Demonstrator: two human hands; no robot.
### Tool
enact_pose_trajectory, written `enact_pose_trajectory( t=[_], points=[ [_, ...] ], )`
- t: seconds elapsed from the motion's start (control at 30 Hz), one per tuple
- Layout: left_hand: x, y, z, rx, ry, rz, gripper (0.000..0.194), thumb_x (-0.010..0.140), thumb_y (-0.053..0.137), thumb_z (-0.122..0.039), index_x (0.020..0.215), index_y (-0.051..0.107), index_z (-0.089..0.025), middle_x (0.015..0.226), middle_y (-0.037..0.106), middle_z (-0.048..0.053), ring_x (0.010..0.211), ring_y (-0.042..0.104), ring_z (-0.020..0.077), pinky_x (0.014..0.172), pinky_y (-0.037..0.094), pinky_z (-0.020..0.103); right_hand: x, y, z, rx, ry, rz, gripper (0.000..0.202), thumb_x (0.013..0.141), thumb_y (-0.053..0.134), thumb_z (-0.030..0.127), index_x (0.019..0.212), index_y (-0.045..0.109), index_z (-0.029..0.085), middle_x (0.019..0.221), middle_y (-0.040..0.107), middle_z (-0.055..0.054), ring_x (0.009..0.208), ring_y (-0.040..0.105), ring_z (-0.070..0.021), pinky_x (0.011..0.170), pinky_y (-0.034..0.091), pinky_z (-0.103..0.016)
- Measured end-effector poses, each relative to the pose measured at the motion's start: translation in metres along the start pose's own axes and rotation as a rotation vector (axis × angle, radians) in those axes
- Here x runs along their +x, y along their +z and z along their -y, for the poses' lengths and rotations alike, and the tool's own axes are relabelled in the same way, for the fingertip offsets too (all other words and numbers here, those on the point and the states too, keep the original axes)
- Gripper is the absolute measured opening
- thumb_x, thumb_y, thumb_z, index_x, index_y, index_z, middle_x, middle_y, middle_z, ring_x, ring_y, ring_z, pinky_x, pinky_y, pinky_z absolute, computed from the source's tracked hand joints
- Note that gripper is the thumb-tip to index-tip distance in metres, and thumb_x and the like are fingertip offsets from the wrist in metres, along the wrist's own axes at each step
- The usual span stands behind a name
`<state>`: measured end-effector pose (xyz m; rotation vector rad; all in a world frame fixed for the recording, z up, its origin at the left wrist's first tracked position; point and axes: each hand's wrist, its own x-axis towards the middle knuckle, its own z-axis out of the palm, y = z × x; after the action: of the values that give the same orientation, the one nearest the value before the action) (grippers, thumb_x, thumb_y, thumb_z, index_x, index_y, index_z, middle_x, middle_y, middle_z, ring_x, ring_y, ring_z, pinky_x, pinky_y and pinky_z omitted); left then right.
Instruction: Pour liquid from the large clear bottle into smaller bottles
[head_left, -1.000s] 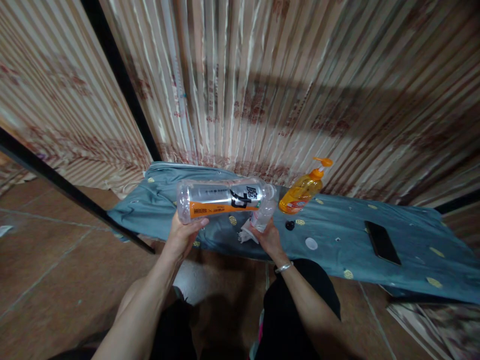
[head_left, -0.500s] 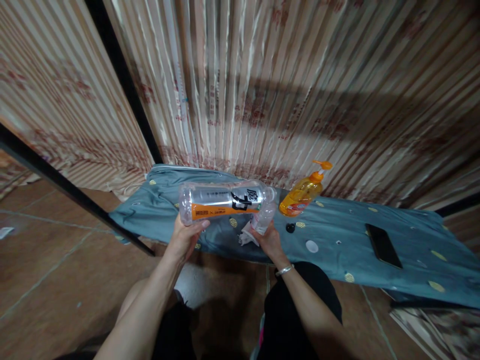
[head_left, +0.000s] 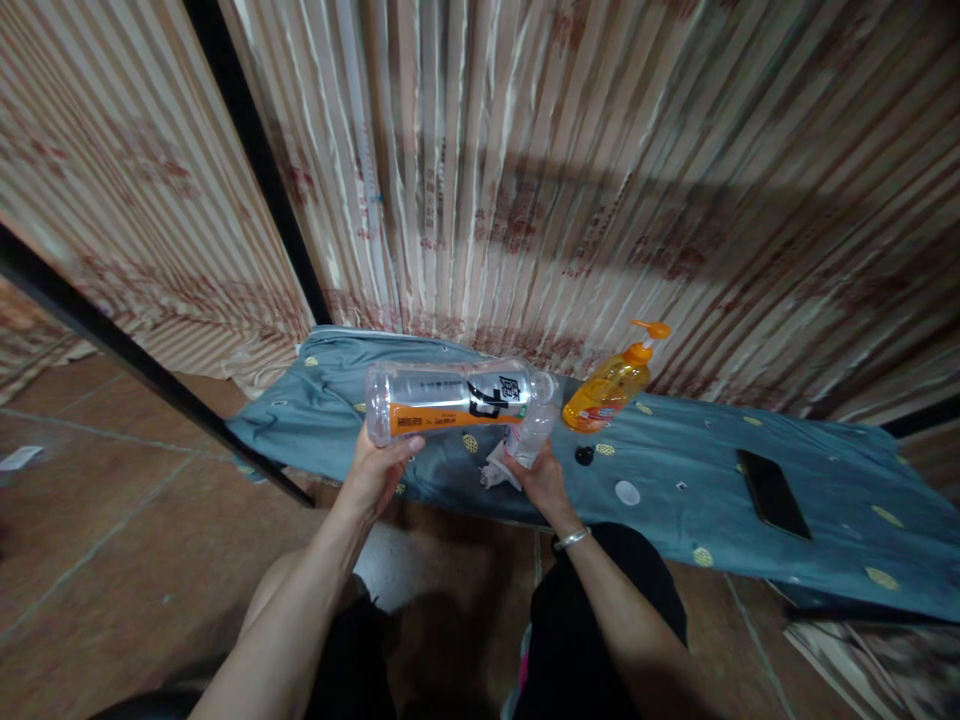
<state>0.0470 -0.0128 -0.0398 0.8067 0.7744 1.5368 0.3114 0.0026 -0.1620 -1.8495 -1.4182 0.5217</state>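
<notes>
My left hand (head_left: 380, 470) grips the base end of a large clear plastic bottle (head_left: 454, 400) with a silver and orange label. That bottle lies nearly level, its uncapped-looking neck pointing right. Around a smaller clear plastic bottle (head_left: 531, 432) my right hand (head_left: 541, 480) is closed. The small bottle's top meets the big bottle's neck; whether liquid passes between them I cannot tell. A crumpled white tissue (head_left: 499, 470) shows beside the right hand's fingers. Just right of the bottles stands a pump bottle (head_left: 606, 390) of orange-yellow liquid.
A narrow bench (head_left: 697, 470) under a teal cloth runs across the view. On it lie a small black cap (head_left: 584, 455), a white disc (head_left: 628, 492) and a black phone (head_left: 772, 493). Dark metal poles (head_left: 255, 165) rise at the left, before a striped curtain (head_left: 480, 170).
Both hands keep hold of their bottles in nearly the same pose. The whole view has shifted slightly, so things appear a little further right.
</notes>
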Motion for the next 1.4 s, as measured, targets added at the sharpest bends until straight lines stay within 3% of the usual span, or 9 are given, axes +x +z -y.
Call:
enact_pose_trajectory(
  t=[0.47,0.6,0.93,1.1,1.4],
  points=[
    [0.002,-0.005,0.005,0.011,0.008,-0.003,0.064,0.047,0.107,-0.028,0.104,0.076,-0.026,0.093,0.085,0.002,0.103,0.083,0.0289,0.103,0.065,0.041,0.002,0.007,-0.006,0.004,0.020,-0.031,0.069,0.079,0.085,0.047,0.136,0.064,0.015,0.112,0.086,-0.018,0.107,0.084,-0.0404,0.088,0.065,-0.045],
    [0.001,-0.004,0.007,0.040,-0.010,0.021,0.063,0.053,0.104,-0.025,0.109,0.075,-0.025,0.096,0.085,0.004,0.107,0.083,0.0300,0.107,0.062,0.042,0.002,0.010,-0.007,-0.014,0.017,-0.047,0.072,0.078,0.085,0.049,0.136,0.063,0.013,0.113,0.085,-0.021,0.108,0.083,-0.0421,0.088,0.065,-0.046],
    [-0.003,0.002,-0.001,0.070,-0.007,0.012,0.052,0.053,0.101,-0.023,0.098,0.074,-0.026,0.088,0.083,0.000,0.093,0.082,0.0216,0.100,0.062,0.037,0.003,0.016,-0.003,0.006,0.014,-0.051,0.066,0.078,0.083,0.041,0.135,0.064,0.014,0.115,0.085,-0.020,0.109,0.083,-0.0412,0.090,0.065,-0.047],
    [-0.003,0.007,-0.005,0.086,-0.010,-0.016,0.053,0.050,0.102,-0.024,0.094,0.073,-0.026,0.087,0.084,0.000,0.095,0.082,0.0240,0.096,0.064,0.037,0.002,0.011,0.000,0.024,-0.007,-0.023,0.058,0.080,0.081,0.044,0.130,0.065,0.018,0.109,0.086,-0.016,0.102,0.084,-0.0390,0.089,0.065,-0.046],
    [0.004,-0.006,-0.001,0.084,-0.048,0.039,0.058,0.055,0.102,-0.024,0.107,0.079,-0.028,0.090,0.085,0.001,0.097,0.083,0.0241,0.098,0.065,0.037,0.000,0.008,0.005,0.003,0.041,-0.042,0.062,0.077,0.085,0.043,0.128,0.064,0.015,0.109,0.085,-0.019,0.103,0.084,-0.0407,0.085,0.065,-0.044]
  ],
)
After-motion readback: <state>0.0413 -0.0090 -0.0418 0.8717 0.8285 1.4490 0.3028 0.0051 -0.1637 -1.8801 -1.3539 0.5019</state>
